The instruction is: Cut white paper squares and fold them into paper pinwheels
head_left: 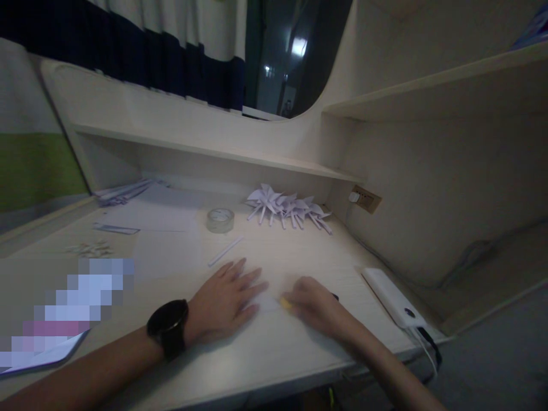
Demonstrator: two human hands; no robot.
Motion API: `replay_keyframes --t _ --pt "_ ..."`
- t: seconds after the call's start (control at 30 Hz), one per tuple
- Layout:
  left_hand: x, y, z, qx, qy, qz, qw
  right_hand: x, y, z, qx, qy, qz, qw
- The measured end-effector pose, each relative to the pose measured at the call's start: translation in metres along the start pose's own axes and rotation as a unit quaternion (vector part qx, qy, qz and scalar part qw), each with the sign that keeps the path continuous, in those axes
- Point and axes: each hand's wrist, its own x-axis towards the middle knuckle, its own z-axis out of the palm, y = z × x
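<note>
My left hand (229, 297) lies palm down on the desk with its fingers spread, a dark watch on the wrist. Between the two hands there is a pale patch of white paper (269, 301), hard to tell from the desktop. Closed and slightly blurred, my right hand (314, 305) grips a small yellow tool (285, 303) at its fingertips. A dark end sticks out behind that hand; the rest of the tool is hidden. Just beyond my left fingertips rests a thin white paper stick (225, 251).
Behind stand a roll of clear tape (220, 220) and several paper pinwheels (285, 205). White sheets (156, 208), a pile of small pale pieces (92, 249) and a pixelated tablet-like screen (64, 319) are at left. A white power strip (394, 297) with cables lies at right, below shelves.
</note>
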Motion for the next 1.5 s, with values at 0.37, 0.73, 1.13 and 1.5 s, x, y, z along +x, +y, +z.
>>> replay_keyframes --t 0.37,0.73,1.13,1.5 --pt "-0.001 -0.011 0.01 -0.051 -0.025 0.026 0.998 -0.002 -0.004 -0.001 0.005 0.01 0.001 1.0" --pt "-0.002 -0.01 0.009 -0.055 -0.016 0.025 0.998 -0.006 -0.004 0.009 0.017 0.041 0.016 0.999" --pt "-0.001 -0.013 0.011 -0.047 -0.028 0.035 0.998 -0.004 -0.003 0.003 0.028 0.023 -0.029 0.999" --pt "-0.002 -0.013 0.006 -0.05 -0.054 0.034 0.997 -0.001 -0.006 -0.001 0.042 0.023 -0.05 0.998"
